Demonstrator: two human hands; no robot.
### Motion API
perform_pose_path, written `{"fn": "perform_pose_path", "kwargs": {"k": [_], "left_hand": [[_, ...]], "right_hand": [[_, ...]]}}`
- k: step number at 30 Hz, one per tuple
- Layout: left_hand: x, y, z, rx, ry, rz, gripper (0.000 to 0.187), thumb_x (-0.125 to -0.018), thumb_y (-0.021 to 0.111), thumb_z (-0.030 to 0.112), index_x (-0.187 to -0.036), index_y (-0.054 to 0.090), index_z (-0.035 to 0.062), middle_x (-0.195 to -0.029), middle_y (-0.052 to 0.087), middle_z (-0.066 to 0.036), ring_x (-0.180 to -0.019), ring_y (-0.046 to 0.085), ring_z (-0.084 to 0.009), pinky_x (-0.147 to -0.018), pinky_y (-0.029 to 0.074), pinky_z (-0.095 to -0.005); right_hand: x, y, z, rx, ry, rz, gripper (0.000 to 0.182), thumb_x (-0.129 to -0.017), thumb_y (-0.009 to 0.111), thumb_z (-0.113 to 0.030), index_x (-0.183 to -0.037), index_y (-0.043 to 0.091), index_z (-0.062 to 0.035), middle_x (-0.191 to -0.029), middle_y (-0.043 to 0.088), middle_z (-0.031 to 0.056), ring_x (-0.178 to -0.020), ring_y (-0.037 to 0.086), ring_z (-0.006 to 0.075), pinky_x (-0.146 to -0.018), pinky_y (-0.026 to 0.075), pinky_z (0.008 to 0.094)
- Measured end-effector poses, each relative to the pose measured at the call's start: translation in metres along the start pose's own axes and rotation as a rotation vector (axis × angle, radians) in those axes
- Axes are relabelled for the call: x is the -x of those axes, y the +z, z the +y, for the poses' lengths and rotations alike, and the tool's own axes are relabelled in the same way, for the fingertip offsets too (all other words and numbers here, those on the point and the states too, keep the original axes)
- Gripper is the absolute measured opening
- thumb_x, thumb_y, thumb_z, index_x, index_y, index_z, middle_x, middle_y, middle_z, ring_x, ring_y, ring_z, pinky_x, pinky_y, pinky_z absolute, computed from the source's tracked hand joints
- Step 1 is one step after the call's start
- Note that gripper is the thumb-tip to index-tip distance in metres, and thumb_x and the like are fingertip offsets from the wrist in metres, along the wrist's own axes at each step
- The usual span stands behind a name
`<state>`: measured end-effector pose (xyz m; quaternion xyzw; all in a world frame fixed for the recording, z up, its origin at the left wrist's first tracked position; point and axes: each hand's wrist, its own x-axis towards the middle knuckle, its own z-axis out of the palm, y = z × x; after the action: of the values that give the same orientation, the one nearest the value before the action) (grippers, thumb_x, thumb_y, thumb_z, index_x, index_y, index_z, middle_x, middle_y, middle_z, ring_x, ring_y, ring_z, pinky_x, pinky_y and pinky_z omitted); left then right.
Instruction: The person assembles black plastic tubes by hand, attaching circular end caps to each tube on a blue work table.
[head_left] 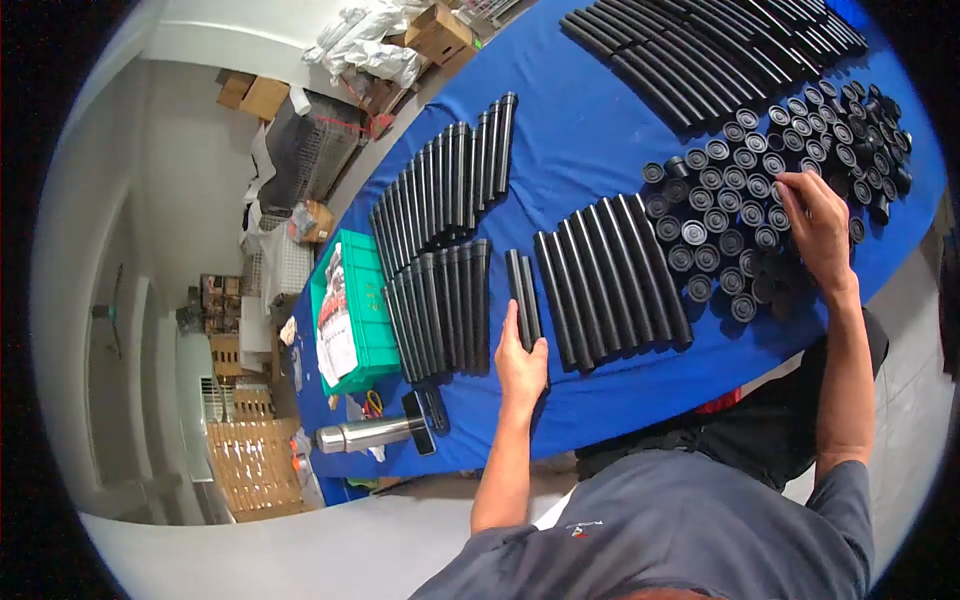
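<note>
My left hand (522,368) is closed around the lower part of black tubes (523,295) lying on the blue cloth, its thumb on their right side. To their right lies a row of black tubes (612,283). My right hand (815,225) is over the pile of round black caps (735,178), thumb and forefinger pinched together at one of them; whether a cap is between the fingertips is too small to tell. On the left are two rows of tubes with wider ends, an upper row (440,185) and a lower row (440,310).
More black tubes (700,55) lie at the table's far side. A green crate (370,310) holding papers stands at the left edge of the blue cloth (570,130). Near it are a steel flask (370,433), a phone (418,422) and scissors (374,403). Cardboard boxes (440,35) stand beyond.
</note>
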<state>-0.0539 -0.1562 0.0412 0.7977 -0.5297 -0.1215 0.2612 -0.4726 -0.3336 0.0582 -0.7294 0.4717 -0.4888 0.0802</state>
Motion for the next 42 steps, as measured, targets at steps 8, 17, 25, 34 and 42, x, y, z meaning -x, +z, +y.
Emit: {"fn": "perform_pose_path", "kwargs": {"k": [8, 17, 25, 34, 42], "left_hand": [[-0.008, 0.01, -0.003, 0.306, -0.067, -0.052, 0.071, -0.086, 0.068, -0.002, -0.152, 0.041, 0.0012, -0.126, 0.068, -0.024, -0.11, 0.07, -0.0281, -0.098, 0.053, -0.0364], [-0.016, 0.013, -0.034, 0.693, -0.231, -0.049, 0.068, -0.088, 0.064, -0.009, -0.15, 0.036, -0.0022, -0.111, 0.067, -0.012, -0.092, 0.067, -0.0163, -0.078, 0.057, -0.0292], [-0.014, 0.007, -0.04, 0.694, -0.185, -0.032, 0.069, -0.085, 0.069, -0.007, -0.148, 0.041, 0.0024, -0.114, 0.067, -0.015, -0.091, 0.068, -0.0204, -0.077, 0.06, -0.0341], [0.004, -0.004, -0.038, 0.915, -0.208, 0.045, 0.047, -0.095, 0.06, 0.001, -0.14, 0.048, 0.0011, -0.082, 0.056, -0.003, -0.062, 0.054, -0.0088, -0.051, 0.049, -0.0247], [0.059, -0.017, 0.024, 1.21, -0.113, -0.29, 0.007, -0.095, 0.063, 0.007, -0.097, 0.056, 0.003, -0.067, 0.057, -0.005, -0.052, 0.055, -0.0137, -0.05, 0.048, -0.0271]], "right_hand": [[0.001, 0.006, -0.001, -0.026, 0.019, -0.009, 0.009, -0.092, 0.07, -0.002, -0.1, 0.068, 0.0008, -0.082, 0.063, 0.0103, -0.065, 0.059, 0.021, -0.061, 0.046, 0.0323], [0.001, 0.0, 0.001, -0.038, 0.079, -0.009, 0.01, -0.093, 0.07, -0.004, -0.101, 0.068, 0.0016, -0.08, 0.062, 0.0097, -0.066, 0.057, 0.0178, -0.062, 0.046, 0.031], [0.002, -0.007, 0.008, -0.066, 0.058, 0.085, 0.015, -0.093, 0.07, -0.004, -0.108, 0.07, 0.0003, -0.09, 0.068, 0.0094, -0.078, 0.066, 0.0143, -0.073, 0.052, 0.0264], [0.106, -0.071, -0.047, 0.052, 0.288, 0.295, 0.025, -0.089, 0.072, 0.0, -0.113, 0.068, 0.0005, -0.096, 0.066, 0.0085, -0.079, 0.063, 0.0146, -0.071, 0.053, 0.028], [0.14, -0.027, -0.079, 0.281, 0.27, -0.103, 0.056, -0.08, 0.084, -0.016, -0.129, 0.059, -0.0062, -0.113, 0.061, 0.0166, -0.094, 0.066, 0.0346, -0.075, 0.057, 0.0413]]}}
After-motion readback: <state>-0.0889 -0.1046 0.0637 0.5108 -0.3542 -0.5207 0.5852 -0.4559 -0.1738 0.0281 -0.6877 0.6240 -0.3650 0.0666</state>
